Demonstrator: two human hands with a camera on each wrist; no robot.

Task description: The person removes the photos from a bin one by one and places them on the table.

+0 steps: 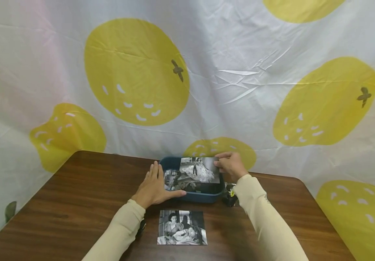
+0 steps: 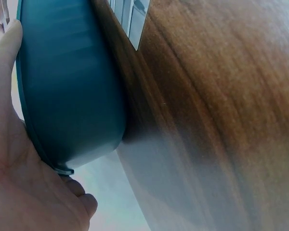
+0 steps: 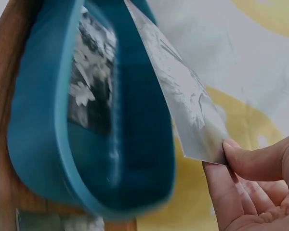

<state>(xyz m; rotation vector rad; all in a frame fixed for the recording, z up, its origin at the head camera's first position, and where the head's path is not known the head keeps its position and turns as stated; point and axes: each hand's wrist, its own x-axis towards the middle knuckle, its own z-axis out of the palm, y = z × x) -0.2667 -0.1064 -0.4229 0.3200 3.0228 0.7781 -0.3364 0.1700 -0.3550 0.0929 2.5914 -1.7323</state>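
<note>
R hand: thumb + fingers pinching b/w photo at its R edge. Photo's tilted over blue bin, bin on table. L hand: fingers straight, thumb spread along near rim, on L end of bin. Photo handling, est.: v. light, thin but fairly stiff card, glossy so a bit slippery; creases/smudges easily. Best hold = edge or corner, off the img area. Other prints: one in bin, one flat on table near side. No legible txt, labels or brands.
</note>
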